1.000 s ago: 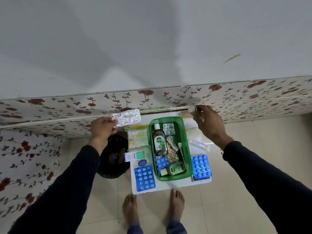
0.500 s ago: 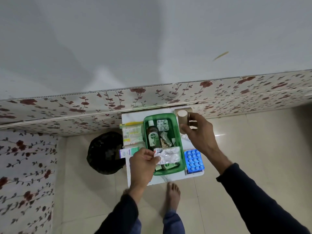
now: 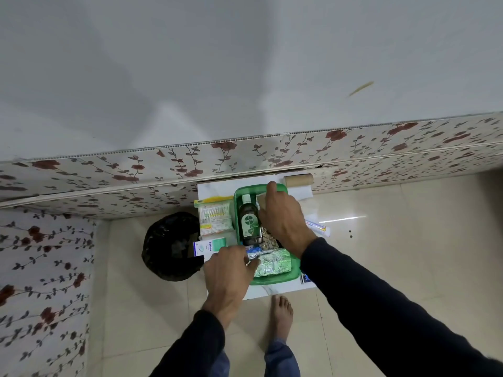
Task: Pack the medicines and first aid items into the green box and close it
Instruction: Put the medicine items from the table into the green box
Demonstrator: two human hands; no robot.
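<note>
The green box (image 3: 268, 280) stands open on a small white table (image 3: 217, 186). Inside it lie a brown Dettol bottle (image 3: 249, 221) and several tablet strips. My left hand (image 3: 228, 270) pinches the left end of a silver blister strip (image 3: 272, 263), which rests across the box's near end. My right hand (image 3: 283, 219) reaches down into the far half of the box and is closed on a pale bandage roll (image 3: 262, 200), mostly hidden under the fingers.
A brown roll (image 3: 298, 180) lies at the table's back edge by the floral wall. A cotton swab pack (image 3: 215, 217) and a white-green carton (image 3: 209, 246) sit left of the box, and a tube (image 3: 315, 225) right. A black bin (image 3: 171, 246) stands on the floor to the left. My bare foot (image 3: 281, 314) shows below.
My left hand has carried the silver strip from up by the wall down into the box's near end. My right hand has come from the table's back corner into the box with the pale roll.
</note>
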